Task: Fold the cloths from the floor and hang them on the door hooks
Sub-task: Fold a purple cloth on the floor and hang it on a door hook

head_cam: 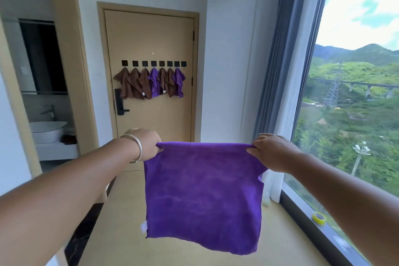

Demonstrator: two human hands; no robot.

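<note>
A purple cloth (203,194) hangs flat in front of me, stretched between both hands at chest height. My left hand (146,144), with a silver bangle on the wrist, pinches its top left corner. My right hand (273,152) pinches the top right corner. A white tag shows at the cloth's lower left edge. Ahead stands the beige door (151,34) with a row of black hooks (153,63). Several brown cloths (133,83) and two purple cloths (179,81) hang from them. The rightmost hook (183,63) is bare.
A large window (356,93) with grey curtains (278,67) runs along the right. A yellow tape roll (319,217) lies on the sill. At the left, a bathroom opening shows a white sink (47,130). A black lock handle (119,102) sits on the door's left side.
</note>
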